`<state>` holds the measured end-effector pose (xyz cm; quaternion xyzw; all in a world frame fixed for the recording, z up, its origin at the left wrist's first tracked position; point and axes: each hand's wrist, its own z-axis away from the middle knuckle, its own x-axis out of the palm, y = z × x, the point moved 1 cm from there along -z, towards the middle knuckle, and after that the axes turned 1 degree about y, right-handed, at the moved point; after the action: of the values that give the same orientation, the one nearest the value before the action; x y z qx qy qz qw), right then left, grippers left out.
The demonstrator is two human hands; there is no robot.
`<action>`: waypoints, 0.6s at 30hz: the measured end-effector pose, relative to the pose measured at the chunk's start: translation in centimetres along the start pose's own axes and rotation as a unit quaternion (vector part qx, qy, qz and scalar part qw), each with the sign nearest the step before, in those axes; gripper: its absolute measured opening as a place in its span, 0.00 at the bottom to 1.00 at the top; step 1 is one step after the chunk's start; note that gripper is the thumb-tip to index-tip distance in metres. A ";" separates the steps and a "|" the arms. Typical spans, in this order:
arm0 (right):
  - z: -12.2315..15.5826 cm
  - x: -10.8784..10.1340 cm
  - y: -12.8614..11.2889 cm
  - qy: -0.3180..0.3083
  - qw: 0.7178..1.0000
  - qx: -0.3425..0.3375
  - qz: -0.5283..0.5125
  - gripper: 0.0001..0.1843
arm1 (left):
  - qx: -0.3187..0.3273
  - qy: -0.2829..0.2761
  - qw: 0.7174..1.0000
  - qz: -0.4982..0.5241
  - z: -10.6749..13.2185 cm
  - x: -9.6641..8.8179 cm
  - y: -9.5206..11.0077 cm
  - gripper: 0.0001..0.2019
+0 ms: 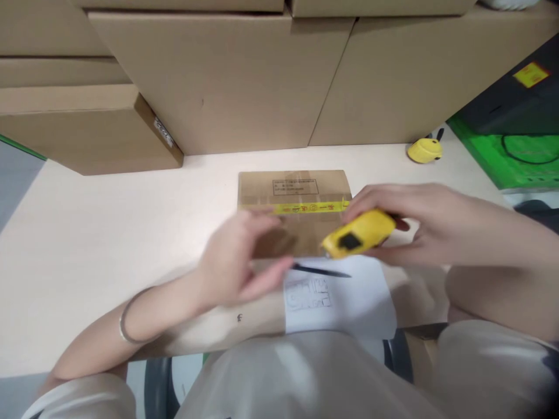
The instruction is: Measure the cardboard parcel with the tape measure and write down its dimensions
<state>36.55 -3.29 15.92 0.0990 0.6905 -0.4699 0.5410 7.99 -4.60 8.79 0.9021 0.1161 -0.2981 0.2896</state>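
My right hand is closed round a yellow tape measure with a black patch, tilted with its metal-looking tip toward the lower left. It is held above the right front corner of a small cardboard box. A strip of yellow printed tape runs across the box top. At the box's left front side, my left hand has its fingers apart and nothing in them, slightly blurred. Whether it touches the box I cannot tell. A black pen lies on a white paper with drawn lines, in front of the box.
Large cardboard boxes stand along the back of the pale table. A flatter box leans at the back left. A small yellow-and-black object sits at the back right, near a green surface.
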 end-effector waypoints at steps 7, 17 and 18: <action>0.2 1.0 7.2 0.195 0.927 0.256 -0.191 0.17 | -0.329 -0.055 0.939 0.081 -0.7 -1.1 -10.1 0.29; 1.1 1.6 5.2 0.299 0.863 0.240 -0.329 0.15 | -0.306 -0.054 0.901 0.303 -0.4 -0.4 -10.6 0.25; 1.4 1.3 5.2 0.304 0.861 0.238 -0.332 0.16 | -0.287 -0.035 0.911 0.293 -0.4 -0.7 -10.4 0.26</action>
<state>40.31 -2.03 12.09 0.1270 0.6800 -0.7181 0.0759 3.64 4.00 4.77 0.7627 -0.0830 -0.1847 0.6142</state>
